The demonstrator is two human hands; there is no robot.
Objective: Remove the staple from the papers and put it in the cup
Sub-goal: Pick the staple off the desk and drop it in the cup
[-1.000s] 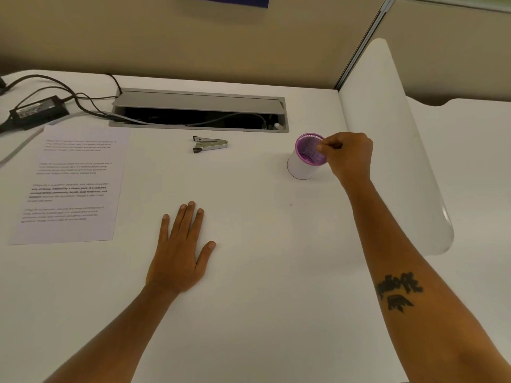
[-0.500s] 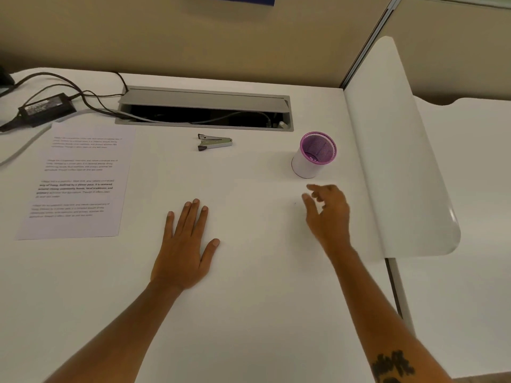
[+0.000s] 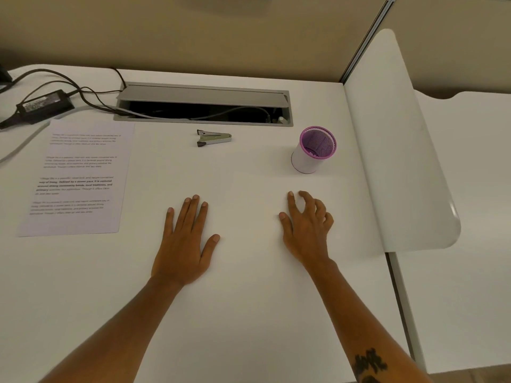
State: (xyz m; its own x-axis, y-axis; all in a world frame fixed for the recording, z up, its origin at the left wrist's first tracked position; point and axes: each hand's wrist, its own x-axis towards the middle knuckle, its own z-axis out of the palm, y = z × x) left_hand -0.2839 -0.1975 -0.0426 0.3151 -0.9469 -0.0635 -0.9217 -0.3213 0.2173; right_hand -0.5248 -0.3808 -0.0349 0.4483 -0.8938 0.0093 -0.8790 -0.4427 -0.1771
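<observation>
Office cubicle, I'd say. I'm looking down on a white desk with a grey cable-management hatch open along its far edge, cords visible inside. Upper left of the frame: a black laptop-style power brick with black cables trailing off. Beige partition walls behind, joined by a metal post upper right. A white rounded divider panel separates a neighbouring desk at right. Printed sheet at left; text too blurry to read.
</observation>
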